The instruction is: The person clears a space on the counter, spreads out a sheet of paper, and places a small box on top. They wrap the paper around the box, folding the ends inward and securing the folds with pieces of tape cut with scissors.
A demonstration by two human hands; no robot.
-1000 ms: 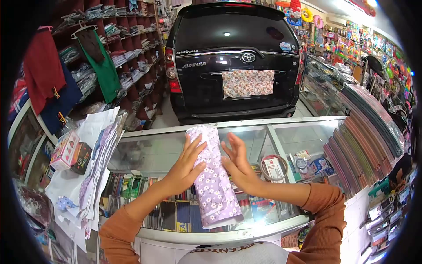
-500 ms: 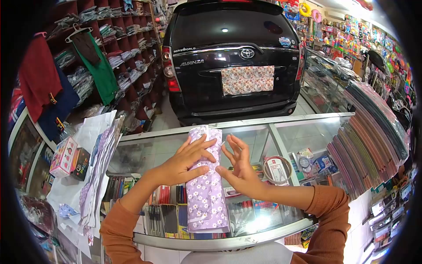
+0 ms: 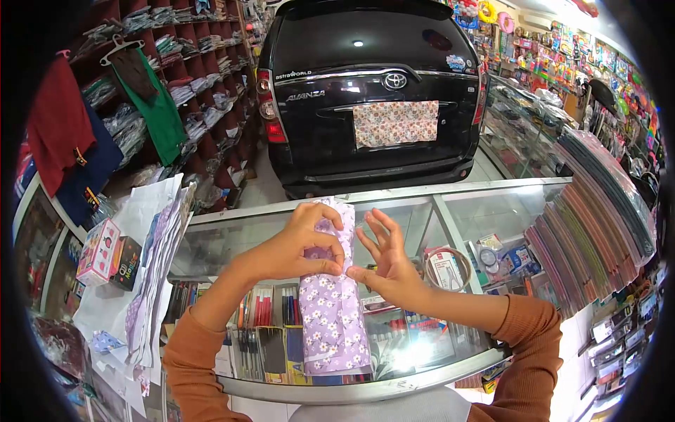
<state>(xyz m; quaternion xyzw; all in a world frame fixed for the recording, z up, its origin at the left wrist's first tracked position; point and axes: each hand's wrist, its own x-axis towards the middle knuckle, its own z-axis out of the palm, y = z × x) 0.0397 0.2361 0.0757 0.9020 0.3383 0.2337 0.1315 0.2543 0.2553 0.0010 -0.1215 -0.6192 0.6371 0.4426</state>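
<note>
A long flat parcel in lilac wrapping paper with white daisies (image 3: 330,323) lies lengthwise on the glass counter, its seam running along its upper face. My left hand (image 3: 309,243) arches over the upper part of the parcel, thumb and index fingertips brought together at the seam. Whatever is between those tips is too small to make out. To the right, my right hand (image 3: 390,267) has its fingers raised and spread. Its thumb tip touches the parcel's seam close to my left fingertips.
Under the glass counter (image 3: 281,204) are pens and boxed stationery. A ring-shaped roll (image 3: 450,269) lies at right, near stacked folded goods (image 3: 598,218). Paper sheets (image 3: 151,232) and small boxes (image 3: 105,253) sit at left. A black car (image 3: 373,162) stands beyond the counter.
My left hand has gone from lying spread on the parcel to arched, its thumb and index tips closing at the seam. My right hand stays nearly in place, its thumb at the parcel.
</note>
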